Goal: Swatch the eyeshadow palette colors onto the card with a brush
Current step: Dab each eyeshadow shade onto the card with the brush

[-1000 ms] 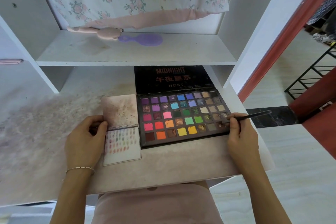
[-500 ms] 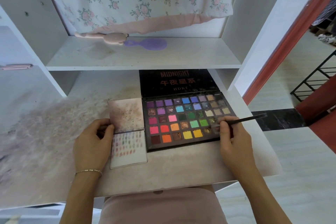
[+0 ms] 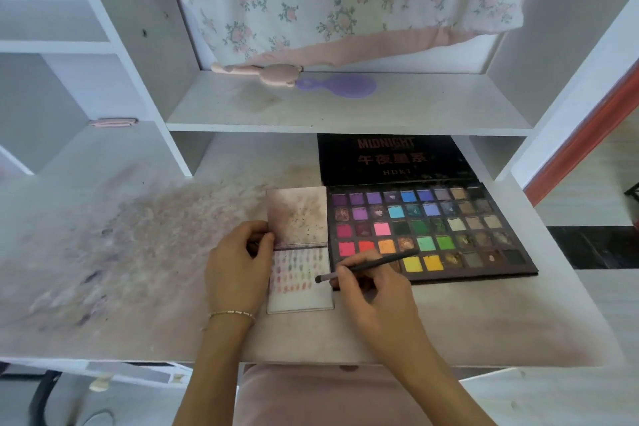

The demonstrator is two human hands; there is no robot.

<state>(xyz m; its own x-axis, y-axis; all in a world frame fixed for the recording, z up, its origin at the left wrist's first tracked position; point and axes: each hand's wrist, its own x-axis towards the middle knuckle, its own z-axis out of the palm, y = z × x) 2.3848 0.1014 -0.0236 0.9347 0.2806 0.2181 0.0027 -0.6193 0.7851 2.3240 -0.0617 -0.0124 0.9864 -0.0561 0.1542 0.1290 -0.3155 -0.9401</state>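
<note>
The right hand (image 3: 377, 290) pinches a thin black brush (image 3: 366, 266), its tip over the white swatch card's (image 3: 301, 297) right edge. Left of the card, the left hand (image 3: 238, 266) grips its edge. Right of the card lies the open multicoloured eyeshadow palette (image 3: 428, 228).

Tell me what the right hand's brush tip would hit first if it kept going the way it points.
Probably the card: the right hand aims the brush leftward over its swatches, though tip height is unclear.
</note>
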